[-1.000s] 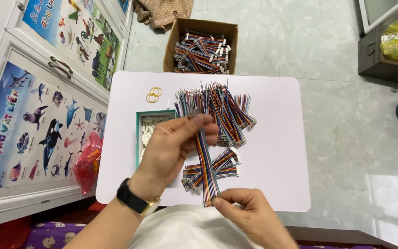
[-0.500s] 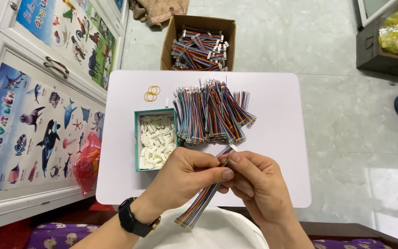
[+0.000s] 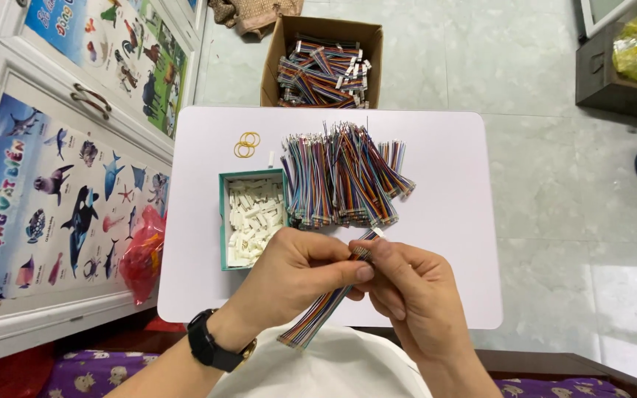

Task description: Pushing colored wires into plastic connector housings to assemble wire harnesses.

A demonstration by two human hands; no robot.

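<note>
I grip one rainbow ribbon cable [image 3: 326, 309] with both hands, left hand [image 3: 300, 269] and right hand [image 3: 414, 291] pinching its upper end above the worktop's [image 3: 451, 184] near edge. Step: handling the cable end. Next move requires fine fingertip alignment.

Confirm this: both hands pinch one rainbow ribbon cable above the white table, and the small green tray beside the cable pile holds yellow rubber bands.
Wrong on the contents. In the head view the green tray holds white connector housings; the yellow rubber bands lie on the white table. Both the left hand and right hand do pinch the ribbon cable.
</note>
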